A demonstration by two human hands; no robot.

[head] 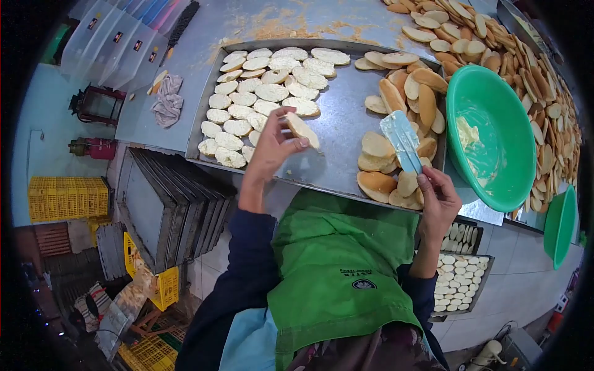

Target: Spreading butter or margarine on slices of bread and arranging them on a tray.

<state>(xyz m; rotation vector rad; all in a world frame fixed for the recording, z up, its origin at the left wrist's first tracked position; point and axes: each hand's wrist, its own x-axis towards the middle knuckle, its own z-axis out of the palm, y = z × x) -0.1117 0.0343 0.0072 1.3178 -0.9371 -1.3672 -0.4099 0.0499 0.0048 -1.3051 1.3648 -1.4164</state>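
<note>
Between the thumb and fingers of my left hand (274, 143) is a bread slice (302, 131), tilted above the metal baking tray (341, 134). My right hand (438, 199) grips a pale blue spatula (402, 139) with cream smeared over its blade. Rows of cream-coated bread slices (272, 92) cover the tray's left part. Plain bread slices (377, 144) are heaped at its right end, under the spatula. A green plastic basin (503, 153) with a lump of cream (467, 133) inside stands right of the tray, its near wall smeared.
A large pile of bread slices (538, 97) spreads behind the basin. Crumbs (297, 30) lie on the metal table (209, 28) beyond the tray. At left are a crumpled cloth (168, 103), clear plastic bins (104, 46), stacked trays (171, 208) and yellow crates (68, 198). Another filled tray (464, 278) sits lower right.
</note>
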